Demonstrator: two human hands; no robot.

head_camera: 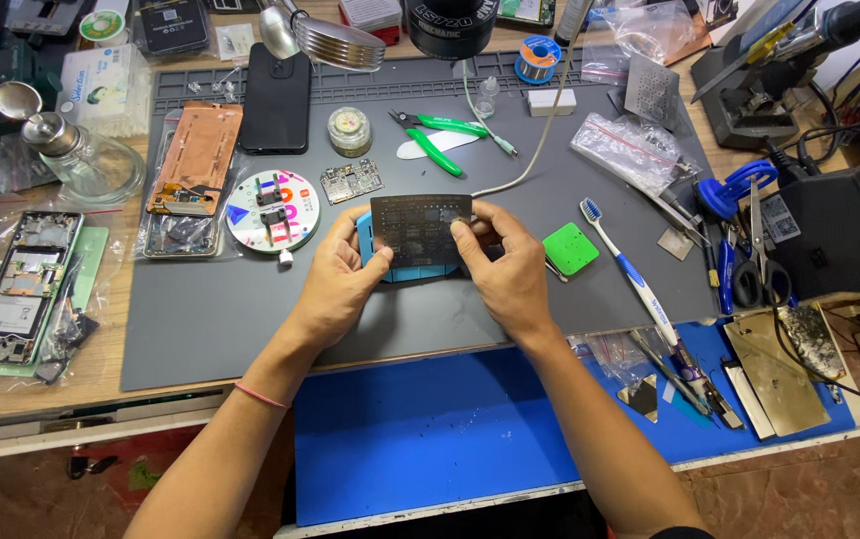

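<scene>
Surface: you work at a wooden bench covered by a grey rubber repair mat [230,319], with a blue mat [430,429] overlapping its near edge. Reddish tiled floor shows below the bench.

Item held: a thin dark rectangular metal stencil plate [420,230], perforated with fine grids. You hold it level above a blue plastic fixture block [420,269] at the middle of the grey mat. Its long axis runs left to right across your view; the flat face tilts up toward you.

Your left hand [335,284]: fingers closed on the stencil's left edge, thumb on the front face.

Your right hand [510,265]: fingers pinching the stencil's right edge, thumb on top.

Left of the hands: a round white disc with coloured segments [272,211], a small bare circuit board [351,182], a copper-coloured phone frame [195,158], a black smartphone lying face down [275,100], a clear glass bottle with a metal pump top [85,160], and an opened phone chassis [25,284] at the bench's left edge.

Behind the stencil: green-handled cutters [437,140] and a small round glass jar [350,130].

Right of the hands: a green square pad [571,249], a blue and white toothbrush [629,274] lying diagonally, blue-handled scissors [744,245], and a black soldering station [849,230] at the right edge.
</scene>
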